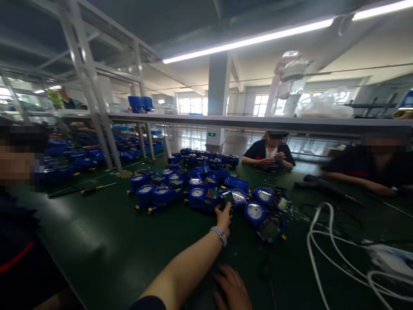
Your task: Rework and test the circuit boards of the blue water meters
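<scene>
My left hand (223, 217), with a band on its wrist, reaches forward to the near side of a group of blue water meters. Its fingers are closed around the dark electronics end of one blue water meter (238, 196), which has a round glassy dial. A pale rectangle, like a small display, shows just above the fingertips. My right hand (234, 287) lies low on the green table, partly cut off by the frame; its fingers are stretched out and hold nothing. To the right of the left hand sits another meter (254, 211) with an exposed circuit board.
Several more meters (167, 193) stand left and behind. A screwdriver (92, 189) lies at left. White cables (311, 241) curl over the right of the table (129, 249). Co-workers sit at left, opposite and right. A shelf (193, 118) spans above.
</scene>
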The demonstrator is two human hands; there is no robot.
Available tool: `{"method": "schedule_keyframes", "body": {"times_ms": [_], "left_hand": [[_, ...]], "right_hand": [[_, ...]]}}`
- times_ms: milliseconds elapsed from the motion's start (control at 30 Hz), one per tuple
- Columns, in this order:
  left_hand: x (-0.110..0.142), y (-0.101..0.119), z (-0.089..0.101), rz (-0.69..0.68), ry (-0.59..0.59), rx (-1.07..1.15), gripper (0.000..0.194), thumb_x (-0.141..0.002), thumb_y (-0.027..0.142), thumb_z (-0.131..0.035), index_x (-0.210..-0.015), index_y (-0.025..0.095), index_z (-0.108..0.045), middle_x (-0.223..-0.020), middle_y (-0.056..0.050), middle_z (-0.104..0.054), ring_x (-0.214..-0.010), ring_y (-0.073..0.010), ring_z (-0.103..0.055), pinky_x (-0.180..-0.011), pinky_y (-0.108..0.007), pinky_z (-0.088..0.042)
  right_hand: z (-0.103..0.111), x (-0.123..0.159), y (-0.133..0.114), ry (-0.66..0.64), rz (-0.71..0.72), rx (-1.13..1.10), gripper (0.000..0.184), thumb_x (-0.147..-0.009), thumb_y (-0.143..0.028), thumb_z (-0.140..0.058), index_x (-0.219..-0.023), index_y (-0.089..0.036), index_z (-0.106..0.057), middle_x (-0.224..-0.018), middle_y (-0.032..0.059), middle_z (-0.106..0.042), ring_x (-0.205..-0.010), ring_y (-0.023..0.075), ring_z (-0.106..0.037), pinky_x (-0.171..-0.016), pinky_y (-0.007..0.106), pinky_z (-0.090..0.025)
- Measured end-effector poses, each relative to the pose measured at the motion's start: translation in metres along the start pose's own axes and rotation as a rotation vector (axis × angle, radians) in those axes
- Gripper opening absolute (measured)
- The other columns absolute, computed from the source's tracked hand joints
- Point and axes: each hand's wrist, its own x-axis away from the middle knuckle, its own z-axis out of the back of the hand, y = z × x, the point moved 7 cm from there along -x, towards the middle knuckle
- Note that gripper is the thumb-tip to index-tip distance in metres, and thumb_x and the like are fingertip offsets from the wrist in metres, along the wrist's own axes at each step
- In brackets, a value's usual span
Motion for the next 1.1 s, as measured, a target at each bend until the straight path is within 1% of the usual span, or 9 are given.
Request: {"method": "schedule_keyframes", "body": {"times_ms": [233,400,500,600,667,733,800,933,1100], "left_hand": [[-0.004,0.005,0.005,0.013,-0.029,-0.053,0.050,-0.093,0.045,-0.050,-0.134,0.019,-0.043,-0.130,-0.012,-0.053,-0.106,-0.0240,-0.060,-0.088,-0.046,-0.053],[0.016,0.018,0.019,-0.030,-0.173,-0.317,0.056,-0.093,0.050,-0.044,-0.141,0.023,-0.033,-0.137,-0.015,-0.050,-0.096,-0.0211,-0.068,-0.081,-0.038,-0.055],[0.031,0.038,0.027,-0.144,-0.300,-0.570,0.055,-0.088,0.048,-0.054,-0.135,0.022,-0.043,-0.131,-0.014,-0.058,-0.086,-0.0211,-0.070,-0.077,-0.035,-0.055],[0.041,0.068,0.025,-0.348,-0.367,-0.833,0.047,-0.083,0.043,-0.061,-0.122,0.019,-0.057,-0.104,-0.010,-0.070,-0.084,-0.0239,-0.068,-0.081,-0.039,-0.054],[0.042,0.093,0.018,-0.515,-0.332,-0.975,0.042,-0.087,0.042,-0.056,-0.123,0.022,-0.056,-0.108,-0.009,-0.069,-0.100,-0.0262,-0.063,-0.094,-0.042,-0.048],[0.037,0.114,0.007,-0.659,-0.264,-1.105,0.042,-0.090,0.039,-0.053,-0.128,0.022,-0.052,-0.126,-0.010,-0.060,-0.121,-0.0281,-0.052,-0.107,-0.046,-0.038],[0.028,0.128,-0.004,-0.747,-0.207,-1.236,0.042,-0.090,0.035,-0.055,-0.129,0.020,-0.051,-0.136,-0.011,-0.052,-0.128,-0.0288,-0.045,-0.109,-0.050,-0.035],[0.004,0.133,-0.020,-0.787,-0.153,-1.485,0.034,-0.091,0.035,-0.057,-0.120,0.017,-0.056,-0.125,-0.010,-0.057,-0.111,-0.0242,-0.058,-0.094,-0.048,-0.050],[-0.011,0.127,-0.024,-0.808,-0.133,-1.673,0.032,-0.091,0.034,-0.056,-0.118,0.016,-0.056,-0.120,-0.009,-0.060,-0.103,-0.0219,-0.061,-0.088,-0.044,-0.054]], "right_hand": [[0.018,0.010,-0.015,0.010,-0.053,-0.035,0.041,-0.086,-0.019,-0.050,-0.125,-0.021,-0.063,-0.143,0.0075,-0.046,-0.137,0.0280,-0.033,-0.114,0.049,-0.024],[0.020,0.013,-0.018,0.014,-0.060,-0.051,0.042,-0.086,-0.017,-0.049,-0.126,-0.020,-0.062,-0.144,0.0073,-0.045,-0.138,0.0262,-0.031,-0.115,0.048,-0.021],[0.020,0.014,-0.018,0.025,-0.069,-0.068,0.042,-0.085,-0.018,-0.051,-0.125,-0.021,-0.062,-0.143,0.0065,-0.046,-0.138,0.0259,-0.032,-0.115,0.047,-0.022],[0.021,0.015,-0.018,0.043,-0.074,-0.082,0.041,-0.085,-0.017,-0.051,-0.124,-0.020,-0.063,-0.142,0.0070,-0.047,-0.137,0.0260,-0.032,-0.116,0.047,-0.021],[0.022,0.016,-0.019,0.056,-0.070,-0.091,0.041,-0.085,-0.016,-0.051,-0.124,-0.020,-0.063,-0.142,0.0074,-0.047,-0.137,0.0259,-0.032,-0.116,0.047,-0.021],[0.022,0.016,-0.019,0.067,-0.062,-0.099,0.040,-0.085,-0.017,-0.051,-0.124,-0.020,-0.063,-0.142,0.0075,-0.047,-0.137,0.0258,-0.032,-0.116,0.047,-0.020],[0.022,0.017,-0.018,0.076,-0.057,-0.108,0.040,-0.085,-0.017,-0.052,-0.123,-0.020,-0.063,-0.141,0.0070,-0.048,-0.137,0.0256,-0.033,-0.116,0.047,-0.021],[0.019,0.017,-0.015,0.101,-0.063,-0.137,0.040,-0.084,-0.017,-0.054,-0.122,-0.022,-0.064,-0.141,0.0038,-0.048,-0.137,0.0236,-0.032,-0.117,0.043,-0.019],[0.017,0.018,-0.010,0.129,-0.070,-0.188,0.037,-0.085,-0.020,-0.056,-0.121,-0.025,-0.065,-0.141,0.0004,-0.049,-0.137,0.0218,-0.032,-0.117,0.040,-0.017]]}}
